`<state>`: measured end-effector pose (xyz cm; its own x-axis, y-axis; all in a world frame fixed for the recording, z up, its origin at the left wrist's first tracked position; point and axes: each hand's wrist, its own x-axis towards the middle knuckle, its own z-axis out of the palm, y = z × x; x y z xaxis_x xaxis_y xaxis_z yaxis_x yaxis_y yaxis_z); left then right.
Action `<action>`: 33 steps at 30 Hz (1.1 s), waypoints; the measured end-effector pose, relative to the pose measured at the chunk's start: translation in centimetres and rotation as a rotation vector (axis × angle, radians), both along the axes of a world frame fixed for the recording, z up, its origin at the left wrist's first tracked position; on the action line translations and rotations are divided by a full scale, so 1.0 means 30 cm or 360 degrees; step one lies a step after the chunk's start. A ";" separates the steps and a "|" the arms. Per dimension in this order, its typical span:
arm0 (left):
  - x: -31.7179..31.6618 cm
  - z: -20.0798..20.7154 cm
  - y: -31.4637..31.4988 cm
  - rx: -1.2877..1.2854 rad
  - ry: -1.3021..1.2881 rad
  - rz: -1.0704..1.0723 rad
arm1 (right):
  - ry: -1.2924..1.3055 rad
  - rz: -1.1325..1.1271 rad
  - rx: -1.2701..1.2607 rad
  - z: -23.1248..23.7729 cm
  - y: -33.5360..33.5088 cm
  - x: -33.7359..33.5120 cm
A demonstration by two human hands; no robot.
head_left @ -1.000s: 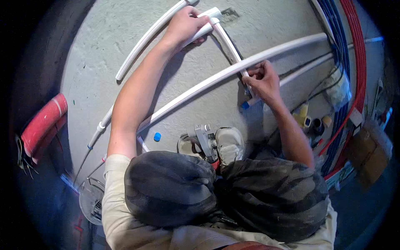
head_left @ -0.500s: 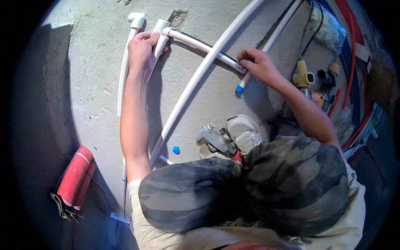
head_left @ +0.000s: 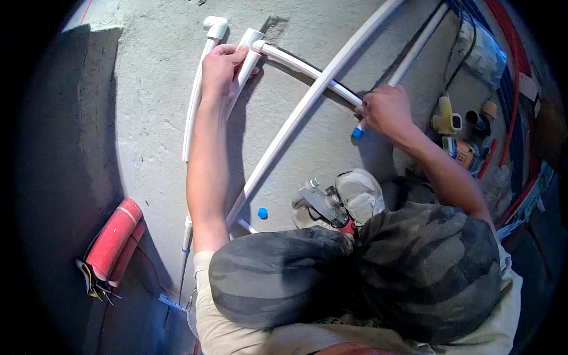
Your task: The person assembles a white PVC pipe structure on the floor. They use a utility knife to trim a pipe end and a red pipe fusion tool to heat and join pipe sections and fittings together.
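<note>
My left hand (head_left: 222,74) is closed round a thick white pipe piece (head_left: 244,72), close to where a thinner white pipe (head_left: 296,64) joins its side. That thinner pipe runs right, crossing a long white pipe (head_left: 290,109). Its far end reaches the curled fingers of my right hand (head_left: 387,109). There they close around white pipe, beside a straight white pipe (head_left: 408,62) tipped with a blue cap (head_left: 357,133). The fingers hide exactly which of the two they grip. Left of my left hand lies a white pipe with an elbow (head_left: 217,28).
A loose blue cap (head_left: 263,213) lies on the concrete floor. Near my knees is a grey metal tool (head_left: 322,201) by my shoe (head_left: 360,192). Red rolls (head_left: 115,239) lie at left. On the right are a yellow fitting (head_left: 447,118), a plastic bag (head_left: 484,53) and red cables (head_left: 512,41).
The whole view has shifted, so things appear farther right. My right hand has turned and come nearer along the pipes, its fingers now more curled. My left hand keeps its hold.
</note>
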<state>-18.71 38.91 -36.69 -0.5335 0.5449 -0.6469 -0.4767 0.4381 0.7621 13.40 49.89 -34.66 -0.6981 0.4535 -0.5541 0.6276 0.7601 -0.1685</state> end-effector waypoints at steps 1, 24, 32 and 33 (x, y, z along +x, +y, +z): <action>-0.003 0.001 0.000 0.0021 -0.0018 0.0002 | 0.0091 -0.0003 0.0015 -0.006 -0.008 0.001; 0.018 0.014 -0.129 -0.0167 0.0837 -0.0595 | 0.0245 0.0063 0.0075 -0.040 -0.009 -0.001; 0.064 0.021 -0.128 -0.0250 0.0990 -0.0581 | 0.0264 0.0040 0.0058 -0.032 -0.008 0.000; 0.071 0.023 -0.126 -0.0275 0.1017 -0.0604 | 0.0296 0.0048 0.0079 -0.033 -0.009 -0.001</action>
<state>-16.59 35.14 -35.99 -0.6291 0.6847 -0.3680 0.2409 0.6219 0.7451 13.37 49.63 -35.65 -0.8000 0.4544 -0.3917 0.5659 0.7884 -0.2413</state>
